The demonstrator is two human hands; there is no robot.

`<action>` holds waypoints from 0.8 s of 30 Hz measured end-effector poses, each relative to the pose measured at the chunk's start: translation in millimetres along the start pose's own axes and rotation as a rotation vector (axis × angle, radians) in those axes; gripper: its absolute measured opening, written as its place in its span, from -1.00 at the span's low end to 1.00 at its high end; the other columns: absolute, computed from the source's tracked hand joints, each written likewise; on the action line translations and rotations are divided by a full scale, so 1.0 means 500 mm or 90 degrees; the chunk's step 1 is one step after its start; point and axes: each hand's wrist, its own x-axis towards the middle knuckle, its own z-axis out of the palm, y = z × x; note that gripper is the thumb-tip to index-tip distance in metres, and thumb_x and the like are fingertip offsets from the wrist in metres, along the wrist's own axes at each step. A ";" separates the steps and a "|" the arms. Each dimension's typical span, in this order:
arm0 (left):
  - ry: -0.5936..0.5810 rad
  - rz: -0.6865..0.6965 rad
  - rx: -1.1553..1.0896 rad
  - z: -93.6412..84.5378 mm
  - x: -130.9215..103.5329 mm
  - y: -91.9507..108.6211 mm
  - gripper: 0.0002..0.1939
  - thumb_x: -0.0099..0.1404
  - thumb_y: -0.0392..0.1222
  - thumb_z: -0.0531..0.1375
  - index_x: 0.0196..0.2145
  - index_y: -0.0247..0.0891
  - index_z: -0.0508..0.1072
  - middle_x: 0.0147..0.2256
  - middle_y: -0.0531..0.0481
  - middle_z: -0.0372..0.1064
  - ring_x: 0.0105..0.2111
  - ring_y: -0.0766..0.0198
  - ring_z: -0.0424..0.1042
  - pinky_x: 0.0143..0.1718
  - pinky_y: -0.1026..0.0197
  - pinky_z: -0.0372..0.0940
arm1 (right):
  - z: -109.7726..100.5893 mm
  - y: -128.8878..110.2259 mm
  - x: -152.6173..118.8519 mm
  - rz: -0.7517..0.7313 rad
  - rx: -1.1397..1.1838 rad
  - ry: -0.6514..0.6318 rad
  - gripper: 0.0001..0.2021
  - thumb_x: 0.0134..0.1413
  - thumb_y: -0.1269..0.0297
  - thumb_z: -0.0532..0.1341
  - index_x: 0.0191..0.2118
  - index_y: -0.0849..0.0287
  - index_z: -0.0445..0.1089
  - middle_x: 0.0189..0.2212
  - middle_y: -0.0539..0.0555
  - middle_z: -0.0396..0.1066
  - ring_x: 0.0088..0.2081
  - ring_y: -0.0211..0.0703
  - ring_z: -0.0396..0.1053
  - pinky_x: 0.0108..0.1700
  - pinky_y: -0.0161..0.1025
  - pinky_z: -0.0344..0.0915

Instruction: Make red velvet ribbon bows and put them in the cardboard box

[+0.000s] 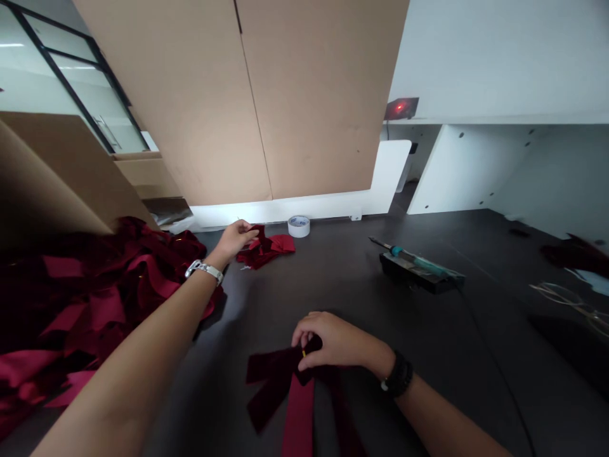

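Near the front of the dark table, my right hand [328,341] pinches a dark red velvet ribbon bow [273,374] at its middle, where a small gold-coloured bit shows. Its tails spread to the left and toward me. Farther off, my left hand [236,239] has its fingers closed on a piece of dark red ribbon [257,236] at a small pile of red ribbon pieces [280,244]. To the left of my left forearm lies a big heap of dark red ribbons [109,304].
A tape roll [299,226] stands by the back panel. A soldering iron [413,259] rests on a black holder at the right, its cord running forward. Glasses [573,301] lie far right. Cardboard [304,95] stands behind, and a cardboard box [57,171] at left.
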 end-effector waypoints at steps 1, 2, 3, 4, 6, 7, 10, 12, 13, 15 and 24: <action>-0.009 0.000 -0.041 0.004 -0.013 0.003 -0.76 0.09 -0.39 0.25 -0.51 -0.24 0.21 -0.57 0.13 0.31 -0.48 0.33 0.46 -0.37 0.29 0.38 | -0.001 -0.003 0.000 -0.003 -0.011 0.011 -0.72 -0.19 0.24 0.45 -0.31 0.18 0.46 -0.40 -0.01 0.43 -0.33 -0.25 0.34 -0.23 -0.33 0.24; -0.016 0.000 -0.076 0.006 -0.026 0.005 -0.76 0.10 -0.40 0.23 -0.50 -0.23 0.19 -0.55 0.13 0.31 -0.49 0.34 0.47 -0.38 0.31 0.37 | -0.001 -0.005 -0.001 -0.009 -0.021 0.020 -0.73 -0.18 0.25 0.45 -0.31 0.19 0.46 -0.39 0.00 0.43 -0.32 -0.25 0.34 -0.22 -0.32 0.25; -0.021 0.000 -0.105 0.007 -0.040 0.008 -0.76 0.12 -0.40 0.21 -0.48 -0.23 0.17 -0.54 0.13 0.30 -0.50 0.35 0.47 -0.40 0.32 0.37 | -0.001 -0.007 -0.001 -0.016 -0.031 0.030 -0.74 -0.15 0.26 0.43 -0.30 0.18 0.45 -0.38 0.00 0.43 -0.31 -0.24 0.34 -0.21 -0.30 0.25; -0.026 0.002 -0.128 0.006 -0.054 0.010 -0.76 0.14 -0.41 0.19 -0.47 -0.22 0.15 -0.54 0.14 0.30 -0.50 0.37 0.47 -0.41 0.34 0.35 | 0.000 -0.008 0.000 -0.023 -0.037 0.046 -0.76 -0.12 0.26 0.41 -0.28 0.18 0.45 -0.35 0.02 0.43 -0.28 -0.23 0.34 -0.19 -0.28 0.26; -0.045 0.006 -0.158 0.002 -0.087 0.016 -0.77 0.14 -0.43 0.18 -0.46 -0.23 0.16 -0.53 0.14 0.30 -0.52 0.40 0.45 -0.44 0.38 0.32 | 0.002 -0.008 0.001 -0.028 -0.025 0.116 -0.77 0.00 0.28 0.34 -0.19 0.18 0.42 -0.28 0.05 0.42 -0.22 -0.21 0.34 -0.13 -0.24 0.27; -0.062 0.005 -0.164 0.000 -0.107 0.018 -0.77 0.12 -0.43 0.19 -0.46 -0.23 0.18 -0.53 0.13 0.31 -0.53 0.40 0.44 -0.47 0.38 0.30 | 0.003 -0.007 0.002 -0.025 -0.007 0.173 -0.77 0.05 0.29 0.30 -0.14 0.18 0.39 -0.25 0.07 0.41 -0.20 -0.21 0.34 -0.11 -0.22 0.27; -0.180 0.003 -0.181 0.005 -0.185 0.020 -0.79 0.04 -0.40 0.26 -0.45 -0.26 0.27 -0.53 0.09 0.35 -0.57 0.37 0.39 -0.51 0.33 0.28 | 0.005 -0.002 0.008 -0.004 0.080 0.333 -0.68 0.12 0.28 0.20 0.01 0.17 0.27 -0.19 0.11 0.38 -0.23 -0.24 0.34 -0.11 -0.18 0.30; -0.296 0.021 -0.204 0.017 -0.242 0.015 -0.81 0.04 -0.34 0.29 -0.40 -0.26 0.32 -0.49 0.08 0.37 -0.54 0.37 0.37 -0.46 0.31 0.28 | 0.005 0.001 0.010 0.005 0.138 0.374 -0.62 0.11 0.23 0.19 0.05 0.16 0.22 -0.14 0.13 0.37 -0.23 -0.24 0.35 -0.12 -0.17 0.32; -0.334 0.030 -0.209 0.026 -0.268 0.010 -0.81 0.05 -0.31 0.29 -0.39 -0.26 0.34 -0.47 0.08 0.37 -0.50 0.37 0.37 -0.43 0.31 0.28 | 0.005 0.002 0.011 0.011 0.166 0.371 -0.61 0.10 0.22 0.19 0.05 0.15 0.23 -0.13 0.14 0.37 -0.21 -0.23 0.36 -0.11 -0.17 0.32; -0.383 0.039 -0.206 0.043 -0.310 -0.002 -0.82 0.08 -0.25 0.29 -0.35 -0.27 0.35 -0.43 0.06 0.37 -0.45 0.36 0.36 -0.38 0.31 0.26 | 0.004 0.003 0.011 0.029 0.214 0.338 -0.67 0.07 0.20 0.20 -0.04 0.17 0.30 -0.18 0.12 0.40 -0.21 -0.22 0.37 -0.11 -0.18 0.32; -0.109 0.103 -0.146 0.074 -0.360 -0.036 -0.75 0.06 -0.24 0.32 -0.45 -0.21 0.26 -0.53 0.15 0.20 -0.53 0.39 0.20 -0.47 0.32 0.11 | 0.008 -0.014 0.010 0.139 0.371 0.286 -0.79 -0.07 0.17 0.30 -0.39 0.20 0.35 -0.46 -0.04 0.36 -0.40 -0.29 0.30 -0.26 -0.28 0.24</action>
